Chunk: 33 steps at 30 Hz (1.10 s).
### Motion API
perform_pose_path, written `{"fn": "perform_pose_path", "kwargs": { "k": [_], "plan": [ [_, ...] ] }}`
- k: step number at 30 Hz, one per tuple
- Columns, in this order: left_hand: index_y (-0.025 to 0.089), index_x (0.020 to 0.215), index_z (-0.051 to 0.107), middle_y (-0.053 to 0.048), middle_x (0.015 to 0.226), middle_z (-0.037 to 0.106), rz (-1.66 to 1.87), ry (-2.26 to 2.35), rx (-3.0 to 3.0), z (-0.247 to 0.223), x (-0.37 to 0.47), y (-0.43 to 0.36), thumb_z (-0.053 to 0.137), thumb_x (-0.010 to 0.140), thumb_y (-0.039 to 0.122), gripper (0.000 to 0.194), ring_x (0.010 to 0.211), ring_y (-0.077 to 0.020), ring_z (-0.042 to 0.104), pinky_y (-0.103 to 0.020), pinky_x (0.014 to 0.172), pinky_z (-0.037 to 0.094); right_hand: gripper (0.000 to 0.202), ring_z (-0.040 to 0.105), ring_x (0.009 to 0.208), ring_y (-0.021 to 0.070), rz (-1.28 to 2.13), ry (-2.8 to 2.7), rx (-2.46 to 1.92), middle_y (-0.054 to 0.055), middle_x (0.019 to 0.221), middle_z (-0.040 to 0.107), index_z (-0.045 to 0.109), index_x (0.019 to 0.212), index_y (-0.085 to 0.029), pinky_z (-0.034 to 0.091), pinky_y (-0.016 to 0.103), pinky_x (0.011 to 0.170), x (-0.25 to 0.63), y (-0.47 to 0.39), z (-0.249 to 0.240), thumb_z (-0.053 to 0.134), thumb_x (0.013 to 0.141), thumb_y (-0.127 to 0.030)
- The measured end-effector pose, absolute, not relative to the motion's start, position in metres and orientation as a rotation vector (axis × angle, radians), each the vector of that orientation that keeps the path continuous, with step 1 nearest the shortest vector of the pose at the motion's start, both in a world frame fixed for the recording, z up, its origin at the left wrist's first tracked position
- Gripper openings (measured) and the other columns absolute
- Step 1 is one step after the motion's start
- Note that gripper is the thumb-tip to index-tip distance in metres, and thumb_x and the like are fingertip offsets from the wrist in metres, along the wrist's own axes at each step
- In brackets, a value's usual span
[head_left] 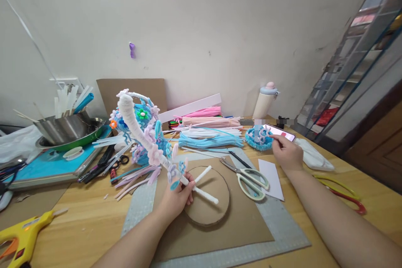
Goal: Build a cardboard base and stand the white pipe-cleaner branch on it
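My left hand (181, 192) is closed around the white wrapped stem of a pipe-cleaner flower stand (138, 127). Its thick white stalk curves up to the left, decorated with pink, lilac and blue flowers; two white legs stick out past my fingers. Under that hand lies a round cardboard disc (212, 209). My right hand (287, 153) reaches forward with its index finger stretched out and the other fingers curled. The fingertip is at the lit phone (284, 135), beside a blue fuzzy pipe-cleaner piece (259, 140); whether it touches either I cannot tell. Nothing shows in that hand.
Scissors (248, 180) lie on a cardboard sheet (241, 234) over a cutting mat (292, 234). Bundles of blue pipe cleaners (210, 139) lie behind. A yellow glue gun (27, 234) is at left, near a metal bowl (64, 127). A bottle (265, 102) stands back right.
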State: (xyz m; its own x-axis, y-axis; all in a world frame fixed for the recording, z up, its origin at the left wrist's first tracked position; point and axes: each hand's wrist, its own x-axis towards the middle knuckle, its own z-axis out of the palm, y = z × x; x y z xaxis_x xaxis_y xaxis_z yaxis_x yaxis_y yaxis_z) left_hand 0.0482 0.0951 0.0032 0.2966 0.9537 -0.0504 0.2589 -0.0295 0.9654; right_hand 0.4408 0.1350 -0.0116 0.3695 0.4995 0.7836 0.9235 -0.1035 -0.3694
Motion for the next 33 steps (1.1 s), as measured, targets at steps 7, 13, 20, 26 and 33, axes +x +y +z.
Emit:
{"fn": "perform_pose_path", "kwargs": {
  "k": [7, 13, 20, 26, 33],
  "plan": [
    [0.020, 0.079, 0.047, 0.008, 0.045, 0.049, 0.823, 1.151, 1.514, 0.0033, 0.0484, 0.0951, 0.053, 0.079, 0.044, 0.025, 0.039, -0.0096, 0.048, -0.019, 0.042, 0.039, 0.030, 0.050, 0.048, 0.0163, -0.570, -1.257, -1.752, 0.002, 0.052, 0.060, 0.074, 0.091, -0.020, 0.038, 0.027, 0.053, 0.4404, 0.1324, -0.0116, 0.048, 0.078, -0.027],
    [0.021, 0.079, 0.046, 0.009, 0.044, 0.048, 0.825, 1.152, 1.502, 0.0019, 0.0482, 0.0956, 0.054, 0.078, 0.045, 0.026, 0.039, -0.0097, 0.047, -0.019, 0.041, 0.038, 0.030, 0.050, 0.048, 0.0163, -0.552, -1.260, -1.746, 0.002, 0.052, 0.061, 0.074, 0.090, -0.020, 0.038, 0.027, 0.053, 0.4416, 0.1307, -0.0119, 0.048, 0.077, -0.027],
    [0.021, 0.079, 0.047, 0.008, 0.044, 0.049, 0.830, 1.164, 1.505, 0.0036, 0.0481, 0.0948, 0.055, 0.077, 0.047, 0.028, 0.040, -0.0099, 0.047, -0.020, 0.042, 0.038, 0.030, 0.050, 0.047, 0.0156, -0.502, -1.261, -1.744, 0.001, 0.053, 0.061, 0.074, 0.091, -0.020, 0.039, 0.026, 0.052, 0.4427, 0.1307, -0.0131, 0.048, 0.077, -0.028],
    [0.021, 0.078, 0.047, 0.008, 0.044, 0.049, 0.819, 1.169, 1.509, 0.0058, 0.0484, 0.0946, 0.054, 0.077, 0.048, 0.028, 0.040, -0.0108, 0.048, -0.021, 0.042, 0.037, 0.029, 0.050, 0.046, 0.0152, -0.459, -1.254, -1.757, 0.000, 0.051, 0.059, 0.074, 0.090, -0.020, 0.039, 0.026, 0.051, 0.4455, 0.1310, -0.0137, 0.049, 0.077, -0.027],
    [0.021, 0.077, 0.048, 0.008, 0.045, 0.050, 0.821, 1.168, 1.529, 0.0052, 0.0483, 0.0950, 0.055, 0.077, 0.048, 0.028, 0.039, -0.0105, 0.048, -0.021, 0.042, 0.036, 0.030, 0.049, 0.046, 0.0148, -0.424, -1.268, -1.751, -0.001, 0.050, 0.056, 0.073, 0.091, -0.020, 0.039, 0.026, 0.051, 0.4467, 0.1296, -0.0138, 0.048, 0.077, -0.028]
  ]
}}
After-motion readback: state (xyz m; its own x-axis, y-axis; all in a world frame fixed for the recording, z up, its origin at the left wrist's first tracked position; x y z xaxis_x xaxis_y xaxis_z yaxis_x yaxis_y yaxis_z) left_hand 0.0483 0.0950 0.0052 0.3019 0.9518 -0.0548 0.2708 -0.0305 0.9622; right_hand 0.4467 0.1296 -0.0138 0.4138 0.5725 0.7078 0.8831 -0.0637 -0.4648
